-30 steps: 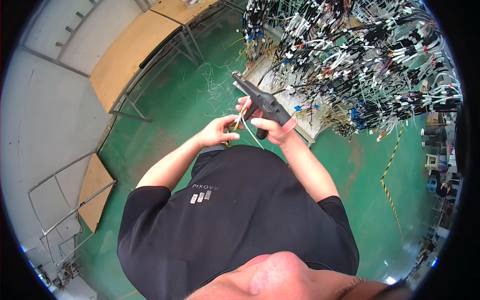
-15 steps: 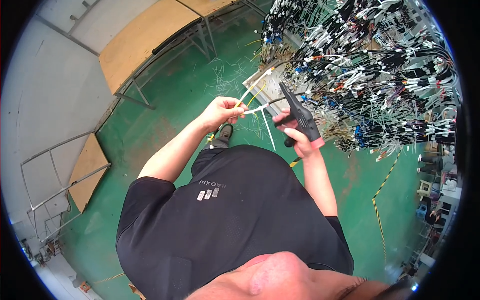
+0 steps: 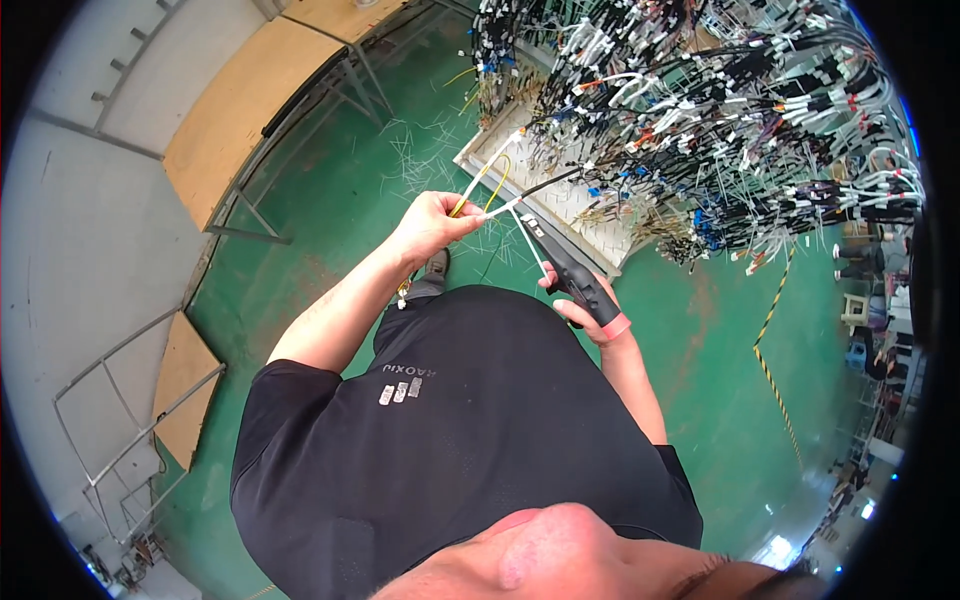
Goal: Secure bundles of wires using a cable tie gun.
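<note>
My left hand (image 3: pixel 437 226) pinches a wire harness between thumb and fingers. White sleeving (image 3: pixel 487 172) and a yellow wire (image 3: pixel 503 176) run up from it, and a black cable (image 3: pixel 550 184) leads off to the right. A small white connector (image 3: pixel 402 303) dangles below my left wrist. Around the harness, just right of my fingers, a white cable tie (image 3: pixel 528 240) hangs its long tail downward. My right hand (image 3: pixel 590 314) grips a black cable tie gun (image 3: pixel 568 268); its nose is close to the tie's head. Whether the tail sits inside the nose I cannot tell.
Many black and white wire harnesses (image 3: pixel 680 110) hang in a dense mass at the upper right above a pale tray (image 3: pixel 600 243). A wooden-topped table (image 3: pixel 250 105) stands far left, a metal frame (image 3: pixel 110 410) below it. Cut tie ends (image 3: pixel 425 155) litter the green floor.
The cable tie gun has swung down and left, so its nose is now at the tie. My left hand still pinches the harness. The view has shifted slightly.
</note>
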`<state>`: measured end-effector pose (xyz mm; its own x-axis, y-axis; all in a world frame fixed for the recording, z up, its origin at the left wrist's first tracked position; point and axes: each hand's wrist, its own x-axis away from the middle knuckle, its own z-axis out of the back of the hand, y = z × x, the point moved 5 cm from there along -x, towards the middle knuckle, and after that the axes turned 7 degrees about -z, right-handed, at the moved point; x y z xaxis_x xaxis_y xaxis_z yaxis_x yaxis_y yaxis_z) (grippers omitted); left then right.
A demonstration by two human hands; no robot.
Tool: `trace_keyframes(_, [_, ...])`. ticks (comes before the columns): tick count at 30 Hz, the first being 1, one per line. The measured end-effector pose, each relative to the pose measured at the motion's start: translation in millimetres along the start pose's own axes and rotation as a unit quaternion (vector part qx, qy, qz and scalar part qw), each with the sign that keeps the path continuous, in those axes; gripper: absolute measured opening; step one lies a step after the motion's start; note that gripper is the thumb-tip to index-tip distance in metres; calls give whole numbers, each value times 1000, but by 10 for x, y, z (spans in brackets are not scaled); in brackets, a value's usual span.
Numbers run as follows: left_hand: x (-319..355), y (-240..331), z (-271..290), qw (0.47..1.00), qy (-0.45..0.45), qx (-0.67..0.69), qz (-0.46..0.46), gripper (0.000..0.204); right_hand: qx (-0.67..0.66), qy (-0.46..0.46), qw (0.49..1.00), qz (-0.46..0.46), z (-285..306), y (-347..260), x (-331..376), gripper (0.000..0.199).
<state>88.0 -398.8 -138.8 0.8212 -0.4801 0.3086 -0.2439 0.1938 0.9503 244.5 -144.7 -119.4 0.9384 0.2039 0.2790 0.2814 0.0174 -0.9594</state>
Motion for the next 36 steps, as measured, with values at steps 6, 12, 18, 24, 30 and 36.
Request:
trace_keyframes(6, [4,96,-81,999,20,-26,-12,15,11,18,999,47,11,54,-6,54])
trace_keyframes(12, [35,159,-148,999,17,-27,-19,16,145,-15,987,67,79,-5,-32,55])
trace_keyframes(18, [143,271,-223,998,9,-33,-45,16,165,34,981,97,-26,-152,-74,48])
trace_keyframes(24, [202,346,-208,998,-6,-35,-49,15,176,153,965,122,-37,37,-11,21])
trace_keyframes(30, [138,253,-5,992,18,85,-92,24,228,93,955,164,40,-258,-38,39])
trace_keyframes(36, [82,418,215,975,-39,220,17,51,228,159,946,167,223,150,-150,48])
